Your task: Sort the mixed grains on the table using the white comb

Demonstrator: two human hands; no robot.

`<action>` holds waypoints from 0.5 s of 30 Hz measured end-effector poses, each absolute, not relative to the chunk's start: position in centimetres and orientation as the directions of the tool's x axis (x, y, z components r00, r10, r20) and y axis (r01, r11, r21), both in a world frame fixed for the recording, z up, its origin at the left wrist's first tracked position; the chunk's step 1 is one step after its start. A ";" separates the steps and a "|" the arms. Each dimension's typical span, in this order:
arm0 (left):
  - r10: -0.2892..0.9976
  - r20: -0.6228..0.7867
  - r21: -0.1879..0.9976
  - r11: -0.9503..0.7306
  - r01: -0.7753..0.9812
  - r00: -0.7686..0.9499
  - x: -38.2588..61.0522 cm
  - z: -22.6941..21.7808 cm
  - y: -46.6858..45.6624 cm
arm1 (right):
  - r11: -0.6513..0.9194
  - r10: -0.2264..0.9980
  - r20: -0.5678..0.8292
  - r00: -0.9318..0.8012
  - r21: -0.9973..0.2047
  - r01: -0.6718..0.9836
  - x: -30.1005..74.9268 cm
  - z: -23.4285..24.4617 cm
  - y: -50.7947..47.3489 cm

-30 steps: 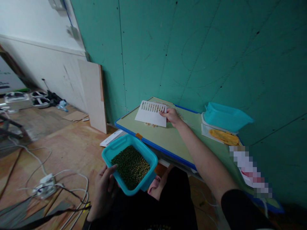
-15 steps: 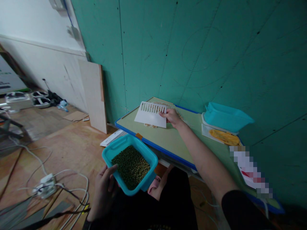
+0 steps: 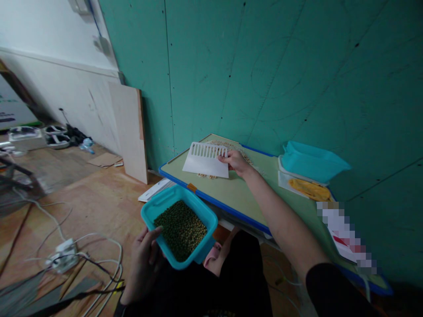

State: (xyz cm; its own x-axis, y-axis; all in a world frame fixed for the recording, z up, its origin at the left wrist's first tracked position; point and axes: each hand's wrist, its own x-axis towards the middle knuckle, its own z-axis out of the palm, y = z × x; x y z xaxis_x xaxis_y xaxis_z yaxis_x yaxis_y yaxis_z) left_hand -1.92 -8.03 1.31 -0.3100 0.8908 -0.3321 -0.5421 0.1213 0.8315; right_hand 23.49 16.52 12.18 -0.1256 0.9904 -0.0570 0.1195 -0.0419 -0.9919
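In our right hand (image 3: 238,164) we hold a white slotted scraper (image 3: 205,166), its right end pinched between the thumb, laid over its face, and fingers mostly hidden behind it. The scraper reaches leftward from these fingers, slots toward the wall (image 3: 198,66), plain edge toward us. We see pale beans (image 3: 246,157) scattered on the surface (image 3: 238,189) just beyond the right fingers, and more showing past the scraper's near edge. We cannot tell whether the scraper touches the surface.

Nearer to us, our left hand (image 3: 142,255) grips a turquoise container (image 3: 194,198): the thumb lies over its left rim, while the other fingers curl in beside the outer wall, partly hidden. The container extends to the right of those fingers, tilted so that we look into it. Inside, dark green beans (image 3: 170,222) fill the side nearer the left thumb, and tan beans (image 3: 198,230) gather on the far side from it.

Well to the right of our right fingers, we find a turquoise bin (image 3: 312,163) standing by a white tray (image 3: 283,179) with a yellow cloth (image 3: 309,189). An orange clip (image 3: 191,188) sits on the blue edge, to the near left of those fingers.
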 end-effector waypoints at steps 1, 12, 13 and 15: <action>0.896 -0.328 0.830 0.122 -0.545 -0.299 -1.9 1.3 -8.0 | -0.042 0.990 -0.058 -0.132 -0.992 0.120 23.5 12.2 16.5; 0.914 -0.294 0.820 0.090 -0.566 -0.281 -1.9 0.8 -7.8 | -0.043 0.983 -0.063 -0.173 -0.992 0.118 23.3 11.9 16.6; 0.912 -0.296 0.818 0.090 -0.568 -0.283 -1.9 0.8 -7.8 | -0.039 0.983 -0.059 -0.176 -0.992 0.116 23.3 11.8 16.6; 0.911 -0.307 0.815 0.102 -0.570 -0.276 -1.9 0.9 -7.8 | -0.033 0.982 -0.053 -0.180 -0.993 0.113 23.3 11.7 16.7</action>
